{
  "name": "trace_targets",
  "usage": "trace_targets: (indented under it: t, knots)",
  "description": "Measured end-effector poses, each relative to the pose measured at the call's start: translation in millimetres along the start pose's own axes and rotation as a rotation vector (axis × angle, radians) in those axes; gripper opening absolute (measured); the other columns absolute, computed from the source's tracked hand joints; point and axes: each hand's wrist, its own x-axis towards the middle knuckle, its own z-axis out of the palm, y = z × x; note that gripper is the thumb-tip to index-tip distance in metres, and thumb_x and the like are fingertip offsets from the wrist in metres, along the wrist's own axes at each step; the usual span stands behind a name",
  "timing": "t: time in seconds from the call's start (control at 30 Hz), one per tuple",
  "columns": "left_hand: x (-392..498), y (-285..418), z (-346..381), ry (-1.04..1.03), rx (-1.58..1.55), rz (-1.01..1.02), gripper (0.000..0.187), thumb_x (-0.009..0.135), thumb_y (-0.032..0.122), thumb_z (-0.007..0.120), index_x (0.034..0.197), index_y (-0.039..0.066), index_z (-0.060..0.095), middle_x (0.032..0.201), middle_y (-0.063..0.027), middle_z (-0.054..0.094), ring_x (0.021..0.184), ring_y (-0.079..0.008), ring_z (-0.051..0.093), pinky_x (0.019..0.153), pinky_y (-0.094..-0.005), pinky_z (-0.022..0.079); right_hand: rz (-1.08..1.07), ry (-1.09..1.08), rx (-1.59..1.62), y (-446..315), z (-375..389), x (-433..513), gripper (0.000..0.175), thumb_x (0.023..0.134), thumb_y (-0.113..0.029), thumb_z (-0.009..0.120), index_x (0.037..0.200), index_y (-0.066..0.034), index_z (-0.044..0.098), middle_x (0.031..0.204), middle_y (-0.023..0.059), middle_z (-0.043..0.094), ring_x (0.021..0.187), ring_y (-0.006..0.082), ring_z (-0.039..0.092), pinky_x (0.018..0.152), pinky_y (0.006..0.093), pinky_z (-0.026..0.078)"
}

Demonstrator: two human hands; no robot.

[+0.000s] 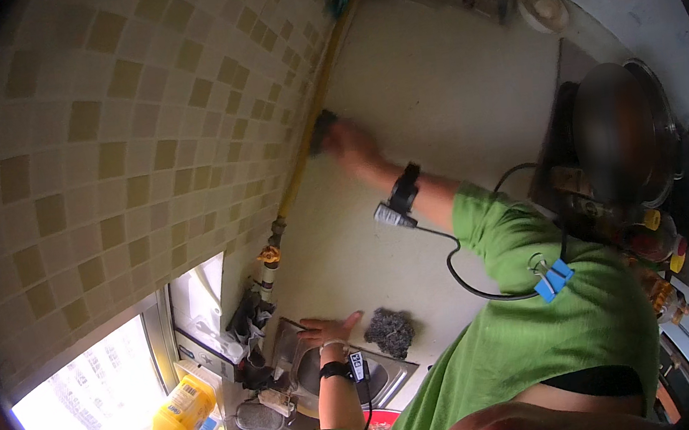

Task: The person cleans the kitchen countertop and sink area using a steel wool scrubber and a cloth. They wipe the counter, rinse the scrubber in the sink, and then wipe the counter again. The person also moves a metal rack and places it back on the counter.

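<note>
My right hand (pixel 346 145), blurred, is closed on a dark scrubbing pad (pixel 322 130), pressed near a yellow pipe (pixel 299 172) that runs along the foot of the tiled wall. My left hand (pixel 330 332) rests with fingers spread at the edge of a metal sink (pixel 392 370), and nothing shows in it. Just beside it, on the sink's rim and the pale countertop (pixel 386 254), lies a grey mesh scouring pad (pixel 390 333). Both wrists wear black straps with small devices and cables.
A stove with a large pan (pixel 616 130) stands at the right, near several bottles (pixel 652 236). A white bowl (pixel 543 7) is at the upper right. By the window are a yellow detergent bottle (pixel 182 411) and a grey pumice-like block (pixel 258 416).
</note>
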Motion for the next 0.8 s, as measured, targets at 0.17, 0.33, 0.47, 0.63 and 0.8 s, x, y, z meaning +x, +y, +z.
trace_targets:
  t: [0.17, 0.33, 0.47, 0.63, 0.8]
  knots:
    - [-3, -3, 1, 0.026, -0.037, 0.045, 0.179, 0.03, 0.088, 0.077, 0.152, 0.001, -0.021, 0.153, -0.0428, -0.012, 0.146, -0.056, 0.0, 0.116, -0.0617, 0.019, 0.5, 0.43, 1.145, 38, -114, 105, 0.05, 0.101, -0.035, 0.052, 0.141, -0.0049, 0.047, 0.133, 0.0169, 0.055, 0.116, 0.0285, 0.055, 0.1, 0.0413, 0.043]
    - [-5, -6, 6, 0.069, -0.013, 0.085, 0.18, 0.029, 0.087, 0.078, 0.151, 0.0, -0.022, 0.153, -0.0444, -0.011, 0.145, -0.0577, 0.002, 0.116, -0.0629, 0.018, -0.01, 0.266, 0.063, 102, -109, 200, 0.047, 0.092, -0.006, 0.057, 0.138, -0.0027, 0.05, 0.136, 0.0196, 0.054, 0.123, 0.0347, 0.053, 0.105, 0.0391, 0.042]
    - [-4, -5, 10, 0.102, -0.057, 0.106, 0.181, 0.028, 0.085, 0.08, 0.151, -0.002, -0.022, 0.152, -0.0453, -0.009, 0.145, -0.0585, 0.003, 0.116, -0.0639, 0.017, 0.117, 0.204, 0.303, 116, -76, 214, 0.044, 0.09, -0.005, 0.057, 0.134, -0.0004, 0.055, 0.135, 0.0199, 0.055, 0.127, 0.0381, 0.05, 0.107, 0.0409, 0.041]
    - [-6, -6, 12, 0.161, -0.049, 0.19, 0.182, 0.027, 0.088, 0.077, 0.151, -0.004, -0.018, 0.151, -0.0477, -0.006, 0.142, -0.0614, 0.005, 0.115, -0.0652, 0.016, -0.129, 0.233, -0.052, 78, -43, 158, 0.042, 0.09, -0.013, 0.057, 0.131, -0.0027, 0.057, 0.139, 0.023, 0.05, 0.131, 0.0406, 0.043, 0.108, 0.0447, 0.037]
    - [-11, -2, 9, 0.133, -0.093, 0.156, 0.183, 0.026, 0.089, 0.076, 0.15, -0.006, -0.018, 0.148, -0.0506, -0.008, 0.141, -0.0632, 0.002, 0.112, -0.0685, 0.014, -0.336, 0.112, -0.391, 41, 23, 62, 0.041, 0.085, -0.014, 0.061, 0.125, -0.0031, 0.06, 0.139, 0.0248, 0.046, 0.129, 0.0447, 0.04, 0.109, 0.0507, 0.036]
